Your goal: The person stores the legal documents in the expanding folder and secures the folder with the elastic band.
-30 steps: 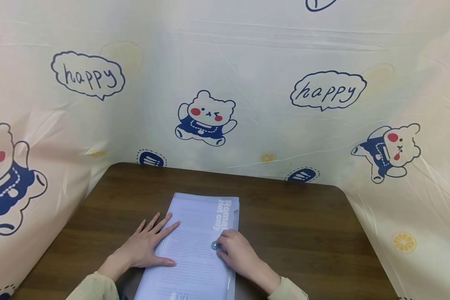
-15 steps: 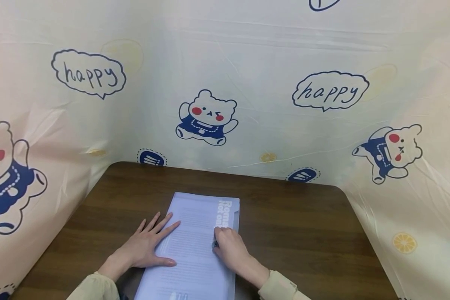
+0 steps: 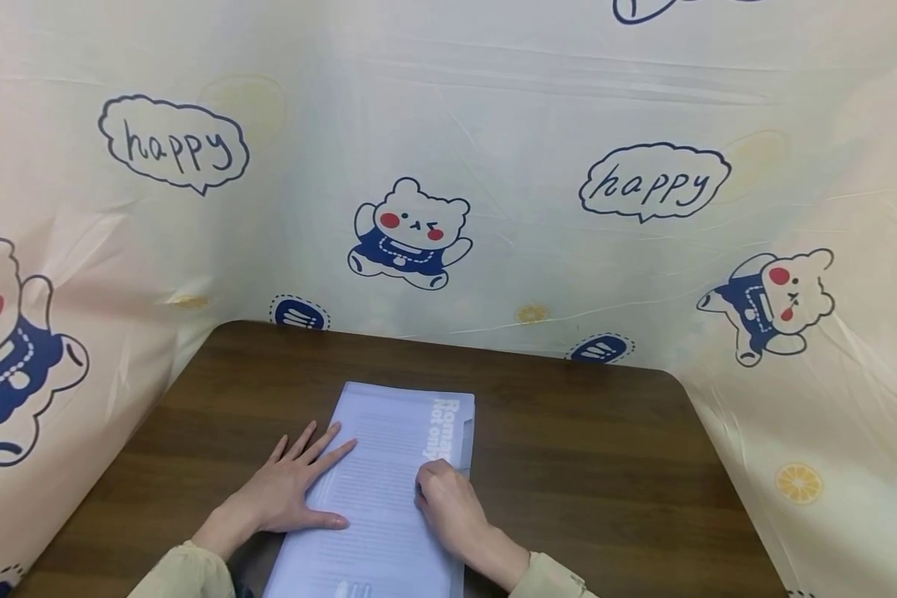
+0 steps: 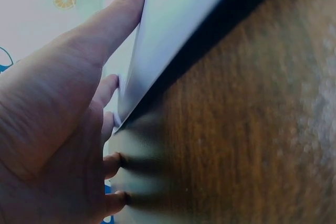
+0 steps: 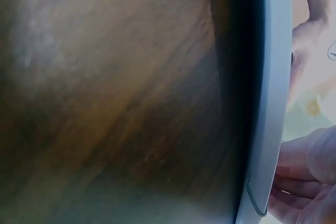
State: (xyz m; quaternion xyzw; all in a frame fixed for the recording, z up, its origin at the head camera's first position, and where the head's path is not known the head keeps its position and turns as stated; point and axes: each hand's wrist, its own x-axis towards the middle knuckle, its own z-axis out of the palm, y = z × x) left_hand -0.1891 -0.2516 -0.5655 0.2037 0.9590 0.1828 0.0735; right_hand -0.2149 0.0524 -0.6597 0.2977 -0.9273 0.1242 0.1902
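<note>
A translucent lilac document folder with white lettering lies on the table, long side running away from me. My left hand rests with spread fingers across its left edge. In the left wrist view, the thumb lies along the folder while the lower fingertips reach the tabletop. My right hand has curled fingers over the folder's right part, below the lettering, pinching a thin cord; its fingertips are hidden. The right wrist view shows a dark loop of this cord at the folder's side edge, by my fingers.
The dark brown wooden table extends on both sides of the folder. Behind and around it hangs a pale curtain printed with bears, speech bubbles and orange slices.
My right hand has moved up, then left over the round teal button, which it now covers. My left hand stays in place on the folder.
</note>
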